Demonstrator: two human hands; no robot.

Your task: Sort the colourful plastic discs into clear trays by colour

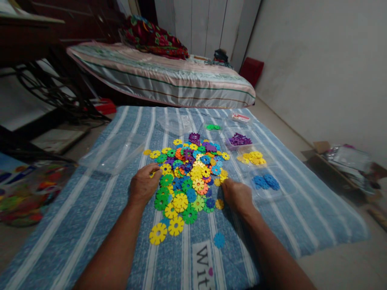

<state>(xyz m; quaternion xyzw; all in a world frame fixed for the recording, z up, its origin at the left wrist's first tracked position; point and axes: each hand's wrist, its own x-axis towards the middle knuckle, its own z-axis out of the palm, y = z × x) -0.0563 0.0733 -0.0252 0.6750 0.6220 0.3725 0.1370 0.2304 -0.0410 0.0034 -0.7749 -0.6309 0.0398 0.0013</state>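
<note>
A loose heap of flower-shaped notched plastic discs point(180, 202) in yellow, green, blue, orange and purple lies on a striped cloth. At its left edge my left hand point(144, 184) is closed in a pinch, with a bit of a yellow notched disc point(152, 175) showing between the fingers. My right hand point(238, 195) is at the heap's right edge, its fingers curled together beside several yellow discs point(223, 175). What those fingers hold, if anything, is hidden. A single blue disc point(219, 240) lies apart, nearer to me.
Clear containers on the right hold blue discs point(266, 181), yellow discs point(254, 157), purple pieces point(240, 139) and green discs point(213, 127). A transparent lid point(111, 155) lies left. Beyond the striped cloth point(90, 201) stands a bed point(169, 80); a cardboard box point(335, 173) is at right.
</note>
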